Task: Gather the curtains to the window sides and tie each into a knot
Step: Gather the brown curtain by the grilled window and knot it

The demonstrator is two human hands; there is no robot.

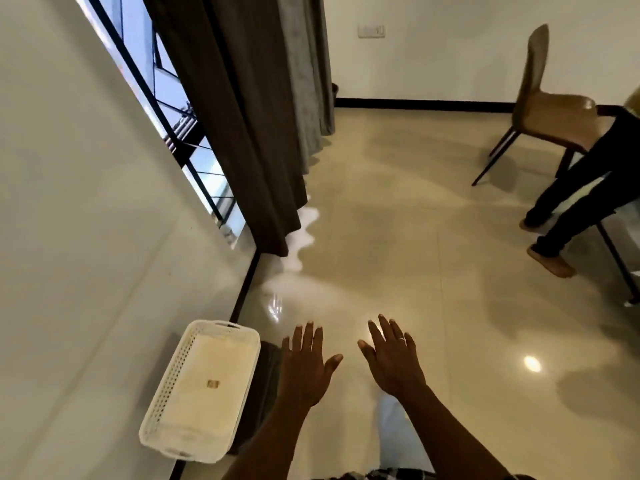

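A dark brown curtain (242, 109) hangs in folds in front of the window (166, 84) at the upper left, reaching down to the floor. Behind it hangs a lighter grey curtain (306, 67). Both hang loose and untied. My left hand (306, 367) and my right hand (393, 358) are stretched out low in the middle of the view, palms down, fingers straight and spread, holding nothing. They are well short of the curtains.
A white perforated basket (204, 389) stands against the left wall near my left hand. A brown chair (550, 109) stands at the right, and another person's legs (568, 202) are beside it. Glossy tiled floor (398, 220) lies between me and the curtains.
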